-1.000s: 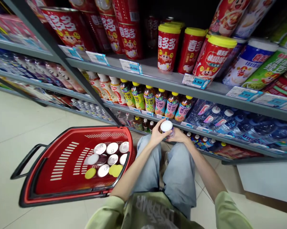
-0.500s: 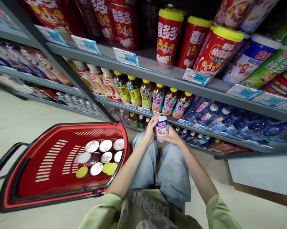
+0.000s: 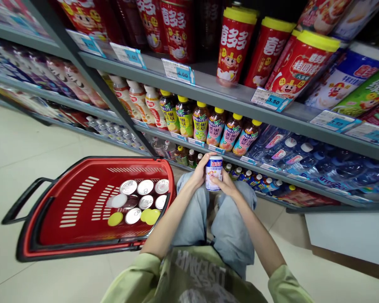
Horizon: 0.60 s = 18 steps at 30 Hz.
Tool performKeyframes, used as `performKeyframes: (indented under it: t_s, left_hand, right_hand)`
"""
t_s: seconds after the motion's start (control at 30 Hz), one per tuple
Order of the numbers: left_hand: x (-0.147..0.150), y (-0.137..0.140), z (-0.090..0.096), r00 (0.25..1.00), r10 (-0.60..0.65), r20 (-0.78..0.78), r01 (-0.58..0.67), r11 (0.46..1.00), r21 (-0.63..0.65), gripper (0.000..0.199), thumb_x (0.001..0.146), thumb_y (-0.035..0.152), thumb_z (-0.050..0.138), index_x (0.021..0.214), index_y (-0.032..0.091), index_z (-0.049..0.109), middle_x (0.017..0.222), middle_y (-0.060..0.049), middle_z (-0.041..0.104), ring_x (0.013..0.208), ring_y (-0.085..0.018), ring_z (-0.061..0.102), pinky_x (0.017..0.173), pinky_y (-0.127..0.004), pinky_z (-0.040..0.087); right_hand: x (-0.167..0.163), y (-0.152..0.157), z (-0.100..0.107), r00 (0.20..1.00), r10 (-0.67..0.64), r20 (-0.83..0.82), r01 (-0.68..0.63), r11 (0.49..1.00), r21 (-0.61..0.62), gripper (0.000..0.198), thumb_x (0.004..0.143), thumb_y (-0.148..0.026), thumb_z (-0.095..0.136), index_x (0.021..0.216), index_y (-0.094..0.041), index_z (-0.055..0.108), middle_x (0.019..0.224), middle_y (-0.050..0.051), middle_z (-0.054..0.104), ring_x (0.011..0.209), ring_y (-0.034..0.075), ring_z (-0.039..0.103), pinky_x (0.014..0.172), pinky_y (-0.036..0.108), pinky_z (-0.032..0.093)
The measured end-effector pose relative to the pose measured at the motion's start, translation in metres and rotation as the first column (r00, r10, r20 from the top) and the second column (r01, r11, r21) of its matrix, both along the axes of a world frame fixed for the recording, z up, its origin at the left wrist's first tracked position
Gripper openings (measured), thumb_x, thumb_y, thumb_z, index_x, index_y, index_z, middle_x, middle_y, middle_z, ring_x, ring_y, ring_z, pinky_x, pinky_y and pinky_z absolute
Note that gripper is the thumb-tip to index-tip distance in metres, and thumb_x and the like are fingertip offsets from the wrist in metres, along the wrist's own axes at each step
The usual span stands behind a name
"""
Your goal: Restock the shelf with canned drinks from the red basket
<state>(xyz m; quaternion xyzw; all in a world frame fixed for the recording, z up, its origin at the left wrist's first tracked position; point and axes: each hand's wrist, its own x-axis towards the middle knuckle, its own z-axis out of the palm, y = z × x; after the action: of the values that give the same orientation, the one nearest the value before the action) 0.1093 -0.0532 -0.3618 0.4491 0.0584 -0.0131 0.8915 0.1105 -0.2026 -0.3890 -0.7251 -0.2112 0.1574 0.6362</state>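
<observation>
A blue-and-white can (image 3: 213,168) with a pale lid is held upright between my two hands, over my knees. My left hand (image 3: 201,170) wraps its left side near the top. On the right side, my right hand (image 3: 226,184) grips lower down, its thumb across the front of the label. Left of my legs, a red shopping basket (image 3: 72,202) rests on the floor. Inside it stand several silver-topped cans (image 3: 145,187), with some yellow lids (image 3: 115,219) and translucent white lids (image 3: 119,201) on or among them.
In front rises a shelf (image 3: 208,94) with price tags. Red cans with yellow lids (image 3: 233,46) line its upper level. Below are tea bottles (image 3: 216,128) and water bottles (image 3: 287,147). The basket's black handle (image 3: 28,202) sticks out left. A white box-like surface (image 3: 350,235) stands at right.
The view has shifted, so the basket and shelf sit further right in the picture. The can stays in both hands, its label now more upright to view, and my right thumb lies on its front.
</observation>
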Motion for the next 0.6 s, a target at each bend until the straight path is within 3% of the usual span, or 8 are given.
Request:
performKeyframes:
  t_s: [0.23, 0.4, 0.6]
  left_hand:
    - [0.0, 0.0007, -0.0006, 0.997, 0.058, 0.06, -0.069, 0.978, 0.196, 0.054, 0.075, 0.064, 0.08, 0.104, 0.02, 0.07, 0.098, -0.002, 0.07, 0.09, -0.018, 0.062, 0.081, -0.028, 0.049]
    - [0.0003, -0.0016, -0.001, 0.991, 0.109, 0.082, -0.126, 0.96, 0.249, 0.048, 0.076, 0.061, 0.08, 0.1, 0.021, 0.072, 0.099, -0.002, 0.071, 0.092, -0.018, 0.062, 0.084, -0.027, 0.049]
    - [0.001, 0.0017, -0.002, 0.993, 0.069, 0.1, -0.091, 0.967, 0.239, 0.049, 0.08, 0.065, 0.074, 0.101, 0.021, 0.075, 0.104, -0.003, 0.073, 0.101, -0.022, 0.065, 0.091, -0.031, 0.051]
  right_hand:
    - [0.0049, -0.0024, -0.0058, 0.997, -0.075, 0.026, 0.077, 0.994, -0.076, 0.053, 0.083, -0.054, 0.074, 0.124, -0.022, 0.058, 0.115, 0.007, 0.072, 0.104, 0.027, 0.069, 0.095, 0.041, 0.054]
    - [0.0037, -0.0016, -0.0014, 0.996, -0.085, 0.008, 0.085, 0.99, -0.108, 0.057, 0.082, -0.056, 0.074, 0.125, -0.022, 0.057, 0.113, 0.007, 0.072, 0.102, 0.026, 0.069, 0.094, 0.041, 0.053]
    - [0.0023, -0.0037, 0.0012, 0.997, -0.081, 0.003, 0.081, 0.993, -0.081, 0.055, 0.082, -0.055, 0.074, 0.123, -0.023, 0.058, 0.116, 0.007, 0.073, 0.104, 0.027, 0.069, 0.095, 0.043, 0.054]
